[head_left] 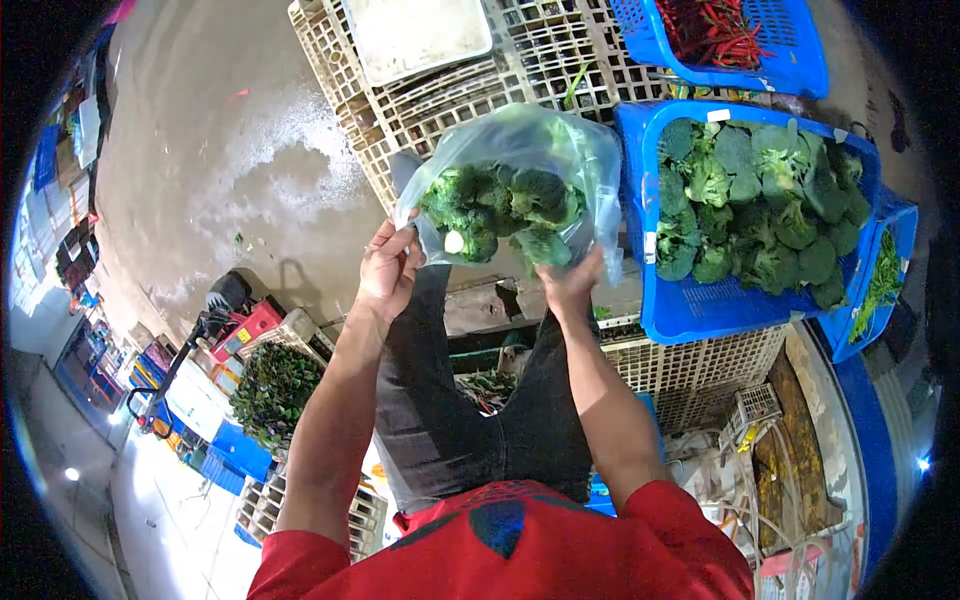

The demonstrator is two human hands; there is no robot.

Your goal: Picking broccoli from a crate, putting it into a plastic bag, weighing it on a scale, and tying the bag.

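Observation:
A clear plastic bag [600,165] filled with green broccoli [490,200] hangs in front of me, its mouth toward my body. My left hand [390,268] pinches the left edge of the bag's mouth, fingers closed. At the right side of the mouth is my right hand [572,285], slightly blurred, its fingers closed around a broccoli floret [541,246] at the opening. Just right of the bag stands a blue crate [690,318] heaped with loose broccoli florets [765,205].
Cream plastic pallets [400,115] lie ahead, bearing a white tray [420,40]. A blue basket of red chillies [715,35] stands at the far right, a smaller blue crate [850,330] beyond the broccoli. A leafy dark green bundle [275,390] sits left of my legs.

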